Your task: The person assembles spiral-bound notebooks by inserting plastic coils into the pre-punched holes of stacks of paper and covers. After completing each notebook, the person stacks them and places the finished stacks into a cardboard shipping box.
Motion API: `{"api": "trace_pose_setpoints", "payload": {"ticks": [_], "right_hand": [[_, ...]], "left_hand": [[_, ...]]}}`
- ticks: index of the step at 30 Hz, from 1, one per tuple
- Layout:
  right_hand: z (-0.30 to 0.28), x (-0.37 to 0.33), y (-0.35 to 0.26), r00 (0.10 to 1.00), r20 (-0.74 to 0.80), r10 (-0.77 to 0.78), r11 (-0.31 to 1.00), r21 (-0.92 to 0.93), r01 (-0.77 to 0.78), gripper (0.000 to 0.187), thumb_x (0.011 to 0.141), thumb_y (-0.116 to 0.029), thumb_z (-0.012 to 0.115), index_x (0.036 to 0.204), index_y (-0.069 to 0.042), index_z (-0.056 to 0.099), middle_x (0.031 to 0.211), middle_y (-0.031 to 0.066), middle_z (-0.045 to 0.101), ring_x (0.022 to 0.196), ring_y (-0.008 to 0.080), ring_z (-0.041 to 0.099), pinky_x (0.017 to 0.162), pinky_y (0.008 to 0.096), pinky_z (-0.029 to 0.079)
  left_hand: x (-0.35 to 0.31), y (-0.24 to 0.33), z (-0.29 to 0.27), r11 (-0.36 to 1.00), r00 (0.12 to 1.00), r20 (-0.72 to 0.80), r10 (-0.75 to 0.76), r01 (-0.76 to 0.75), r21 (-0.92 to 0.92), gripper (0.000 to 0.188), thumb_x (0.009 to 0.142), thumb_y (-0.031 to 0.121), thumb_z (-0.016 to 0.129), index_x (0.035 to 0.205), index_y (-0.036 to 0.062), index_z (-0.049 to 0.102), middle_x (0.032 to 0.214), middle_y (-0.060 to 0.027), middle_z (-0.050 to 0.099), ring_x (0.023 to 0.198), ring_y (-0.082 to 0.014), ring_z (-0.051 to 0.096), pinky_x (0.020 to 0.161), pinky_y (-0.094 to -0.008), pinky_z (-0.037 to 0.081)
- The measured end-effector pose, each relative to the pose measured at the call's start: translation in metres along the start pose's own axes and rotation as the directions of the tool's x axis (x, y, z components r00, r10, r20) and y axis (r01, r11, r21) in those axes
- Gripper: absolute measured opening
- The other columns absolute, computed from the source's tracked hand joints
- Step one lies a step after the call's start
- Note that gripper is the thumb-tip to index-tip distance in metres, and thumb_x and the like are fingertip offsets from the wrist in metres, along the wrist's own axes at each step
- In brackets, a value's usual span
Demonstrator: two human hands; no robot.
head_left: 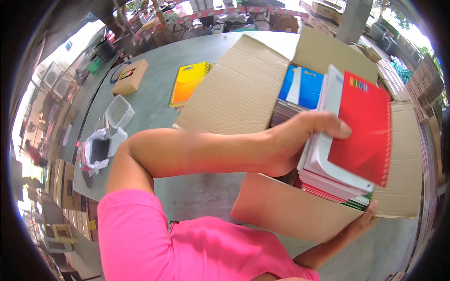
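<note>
My left hand (300, 138) reaches across and grips a thick stack of spiral notebooks, its thumb on top. The uppermost red notebook (363, 131) has a bent white page beside its cover. The stack is tilted over an open cardboard box (300, 206). My right hand (363, 222) holds the box at its near right corner, fingertips beside the lower notebooks; part of it is hidden by the flap. Blue notebooks (307, 89) lie inside the box at the far left. Green-edged notebooks (358, 202) show under the red ones.
On the grey table (197, 196), a yellow-orange spiral notebook (190, 84) lies by the box's left flap (239, 86). Further left are a small brown carton (130, 77), a clear plastic container (120, 112) and crumpled plastic wrapping (98, 152). A pillar (354, 21) rises beyond the table.
</note>
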State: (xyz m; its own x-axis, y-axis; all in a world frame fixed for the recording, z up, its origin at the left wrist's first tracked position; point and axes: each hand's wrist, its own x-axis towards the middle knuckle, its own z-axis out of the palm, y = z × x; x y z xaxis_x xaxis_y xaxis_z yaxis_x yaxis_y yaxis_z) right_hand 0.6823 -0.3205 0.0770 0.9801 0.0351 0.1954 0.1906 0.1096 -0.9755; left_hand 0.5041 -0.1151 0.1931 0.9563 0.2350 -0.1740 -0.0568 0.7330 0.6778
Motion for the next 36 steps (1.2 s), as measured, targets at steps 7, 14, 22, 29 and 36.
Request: {"api": "trace_pose_setpoints", "payload": {"ticks": [7,14,22,29,36], "right_hand": [[-0.011,0.001,0.000,0.999,-0.043,-0.021,0.981,-0.194,0.012,0.067,0.085,-0.043,0.056,0.124,0.010,0.045,0.124,0.0227,0.049,0.105,0.0298,0.052,0.087,0.0388,0.043],[-0.026,0.027,0.019,0.996,-0.022,-0.090,0.954,-0.290,0.080,0.069,0.084,-0.046,0.055,0.121,0.011,0.048,0.126,0.0229,0.047,0.108,0.0301,0.050,0.090,0.0382,0.042],[-0.058,0.077,0.049,0.993,0.086,-0.081,0.903,-0.415,0.110,0.068,0.086,-0.048,0.050,0.122,0.010,0.048,0.126,0.0243,0.046,0.109,0.0317,0.050,0.091,0.0396,0.041],[-0.071,0.081,0.047,0.995,0.087,-0.040,0.851,-0.519,0.080,0.068,0.087,-0.049,0.048,0.123,0.008,0.047,0.127,0.0244,0.045,0.109,0.0322,0.049,0.092,0.0404,0.040],[-0.051,0.033,0.014,0.999,0.009,-0.034,0.933,-0.357,0.035,0.072,0.087,-0.048,0.050,0.130,0.009,0.038,0.130,0.0222,0.042,0.114,0.0302,0.045,0.096,0.0401,0.036]], "left_hand": [[-0.129,0.052,-0.062,0.844,0.852,-0.081,0.518,-0.524,-0.111,0.052,0.071,0.034,0.063,0.114,0.0091,0.050,0.110,-0.0061,0.056,0.099,-0.0209,0.055,0.087,-0.0388,0.042],[-0.235,0.085,-0.166,0.500,0.259,-0.570,0.780,-0.805,0.320,0.058,0.070,0.041,0.061,0.118,0.0125,0.050,0.119,-0.0070,0.053,0.109,-0.0274,0.050,0.090,-0.0519,0.035],[-0.263,0.045,-0.446,0.645,0.157,-0.910,0.385,-0.751,0.143,0.052,0.063,0.038,0.065,0.109,0.0158,0.056,0.108,-0.0079,0.058,0.099,-0.0281,0.054,0.085,-0.0526,0.035],[-0.258,-0.002,-0.512,0.567,0.027,-0.943,0.330,-0.805,0.175,0.074,0.057,0.015,0.077,0.122,0.0108,0.041,0.106,-0.0123,0.056,0.091,-0.0298,0.059,0.078,-0.0490,0.048],[-0.288,0.006,-0.463,0.749,0.109,-0.917,0.384,-0.618,0.241,0.042,0.078,0.040,0.068,0.101,0.0062,0.058,0.086,-0.0069,0.064,0.075,-0.0231,0.061,0.065,-0.0370,0.049]]}}
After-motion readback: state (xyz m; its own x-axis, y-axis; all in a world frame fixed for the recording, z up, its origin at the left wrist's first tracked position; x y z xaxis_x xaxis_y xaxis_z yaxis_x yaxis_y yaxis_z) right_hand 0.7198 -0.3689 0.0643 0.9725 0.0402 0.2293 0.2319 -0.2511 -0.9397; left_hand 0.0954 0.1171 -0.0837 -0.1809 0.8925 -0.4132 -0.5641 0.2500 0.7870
